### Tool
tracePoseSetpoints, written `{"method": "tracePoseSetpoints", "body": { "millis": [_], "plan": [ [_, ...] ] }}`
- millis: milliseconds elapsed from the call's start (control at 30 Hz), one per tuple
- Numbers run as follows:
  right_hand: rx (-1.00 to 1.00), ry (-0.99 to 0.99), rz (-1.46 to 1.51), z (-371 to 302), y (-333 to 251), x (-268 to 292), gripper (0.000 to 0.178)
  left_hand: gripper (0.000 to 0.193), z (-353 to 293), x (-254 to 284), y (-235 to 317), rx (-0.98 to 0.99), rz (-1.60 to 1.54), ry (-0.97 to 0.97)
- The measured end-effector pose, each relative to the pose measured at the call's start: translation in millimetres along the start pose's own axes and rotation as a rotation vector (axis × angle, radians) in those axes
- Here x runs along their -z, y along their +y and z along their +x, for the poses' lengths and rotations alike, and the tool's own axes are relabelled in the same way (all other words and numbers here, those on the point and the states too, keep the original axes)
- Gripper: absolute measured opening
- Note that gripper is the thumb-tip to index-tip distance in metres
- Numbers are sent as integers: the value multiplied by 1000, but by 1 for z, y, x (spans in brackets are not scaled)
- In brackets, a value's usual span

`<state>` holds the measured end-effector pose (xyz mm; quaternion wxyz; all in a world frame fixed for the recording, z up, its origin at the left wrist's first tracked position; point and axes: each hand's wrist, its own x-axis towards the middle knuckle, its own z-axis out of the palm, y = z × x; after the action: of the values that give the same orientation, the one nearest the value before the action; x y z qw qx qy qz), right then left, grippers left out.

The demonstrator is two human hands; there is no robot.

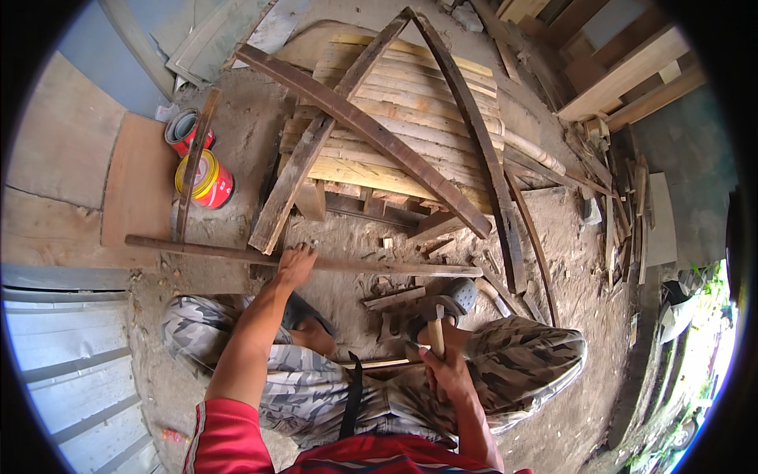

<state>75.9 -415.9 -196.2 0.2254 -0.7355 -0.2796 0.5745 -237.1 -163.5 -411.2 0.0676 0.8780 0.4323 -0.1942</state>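
Note:
In front of my crossed legs, a long narrow wooden strip [379, 268] runs from side to side. My left hand [296, 265] is closed over it, just beside the lower end of a thick wooden beam [288, 189]; my fingertips are partly hidden. My right hand [448, 370], close to my lap, grips a hammer [436, 336] by its wooden handle. The hammer's head is hard to make out. Another dark beam [379, 142] lies slantwise across the thick one, and a third beam [478, 150] meets it at a far peak.
Under the beams is a stack of pale slats [403, 118]. Two paint cans, one yellow-lidded [207, 180] and one open [186, 128], stand at left beside an upright-looking strip [196, 162]. Wood scraps [395, 298] litter the ground near my feet; more boards [632, 87] are piled at right.

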Motion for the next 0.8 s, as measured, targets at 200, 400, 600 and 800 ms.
{"method": "tracePoseSetpoints", "body": {
  "millis": [200, 400, 600, 800],
  "plan": [
    [-47, 37, -109, -2, 0, 0, 43, 40, -2, 16, 2, 69, -206, -116],
    [50, 131, -257, -8, 17, -6, 44, 38, 4, -1, -6, 58, -217, -74],
    [-39, 88, -145, -17, 1, -17, 43, 41, 1, 10, 13, 64, -241, -137],
    [-2, 71, -168, -14, 0, -17, 38, 45, -4, -2, 20, 72, -243, -85]
  ]
}}
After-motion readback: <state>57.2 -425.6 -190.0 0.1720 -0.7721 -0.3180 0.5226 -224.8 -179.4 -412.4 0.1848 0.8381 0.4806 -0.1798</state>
